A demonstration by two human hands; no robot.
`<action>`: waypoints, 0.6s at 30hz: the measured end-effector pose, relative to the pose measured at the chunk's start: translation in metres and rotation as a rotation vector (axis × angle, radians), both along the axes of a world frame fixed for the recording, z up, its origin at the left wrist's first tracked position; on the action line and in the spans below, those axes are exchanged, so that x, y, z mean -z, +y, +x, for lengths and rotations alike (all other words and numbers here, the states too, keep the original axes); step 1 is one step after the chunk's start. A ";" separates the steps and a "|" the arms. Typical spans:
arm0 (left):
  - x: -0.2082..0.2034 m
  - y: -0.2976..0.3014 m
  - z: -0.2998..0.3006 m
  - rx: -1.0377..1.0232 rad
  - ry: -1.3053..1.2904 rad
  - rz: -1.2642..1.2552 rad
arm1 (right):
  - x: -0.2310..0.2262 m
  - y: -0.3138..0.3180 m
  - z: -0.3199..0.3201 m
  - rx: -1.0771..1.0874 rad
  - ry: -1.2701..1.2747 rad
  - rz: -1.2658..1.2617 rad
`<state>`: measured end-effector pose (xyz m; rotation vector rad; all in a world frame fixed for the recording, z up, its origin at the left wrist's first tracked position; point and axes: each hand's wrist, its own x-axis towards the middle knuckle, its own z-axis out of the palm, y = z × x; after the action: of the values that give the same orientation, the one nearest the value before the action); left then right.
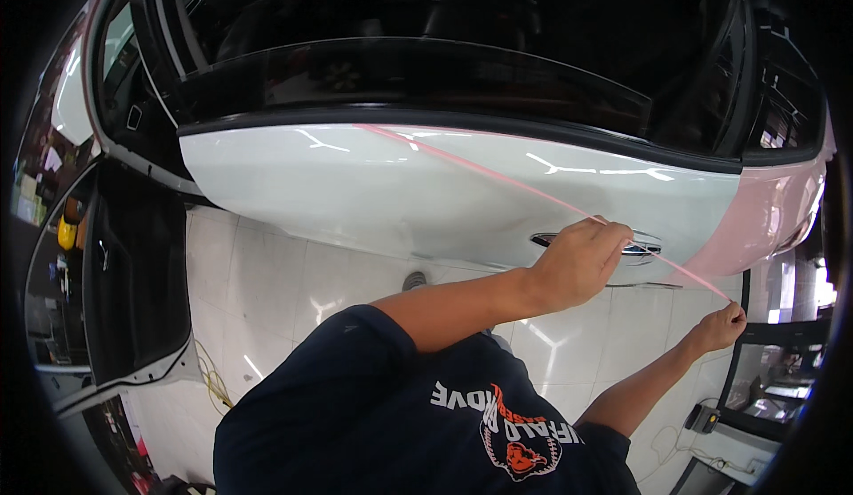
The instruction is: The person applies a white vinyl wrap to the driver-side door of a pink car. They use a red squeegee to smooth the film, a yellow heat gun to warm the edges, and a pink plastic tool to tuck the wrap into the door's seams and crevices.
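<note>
A thin pink strip of film (498, 175) runs taut and slanting across a white car door panel (355, 184). Its upper left end meets the door's top edge, just under the black window trim. My left hand (582, 259) pinches the strip partway along, in front of the chrome door handle (644, 248) and partly covering it. Farther right and lower, my right hand (721, 328) is closed on the strip near its other end. Between my two hands the strip stays straight.
Pink covers the rear body panel (773, 215) at the right. An open door (138, 273) stands at the left. Pale floor tiles (284, 273) lie below, with a yellow cable (211, 375) at the left and a small dark device (702, 418) at the lower right.
</note>
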<state>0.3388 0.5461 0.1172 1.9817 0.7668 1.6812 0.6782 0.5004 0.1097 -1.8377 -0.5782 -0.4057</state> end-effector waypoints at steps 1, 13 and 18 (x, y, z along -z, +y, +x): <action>0.004 -0.003 0.010 0.021 0.051 0.028 | -0.002 0.000 0.008 0.030 -0.014 0.013; -0.015 -0.039 0.034 0.290 0.431 -0.018 | -0.014 -0.082 0.063 -0.284 0.280 0.287; 0.015 -0.061 0.018 0.406 0.202 -0.113 | 0.003 -0.086 -0.015 -1.043 0.342 -0.020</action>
<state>0.3571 0.4853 0.1021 2.0775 0.4693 1.1945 0.6635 0.4145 0.1068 -1.3391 -1.1773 0.5969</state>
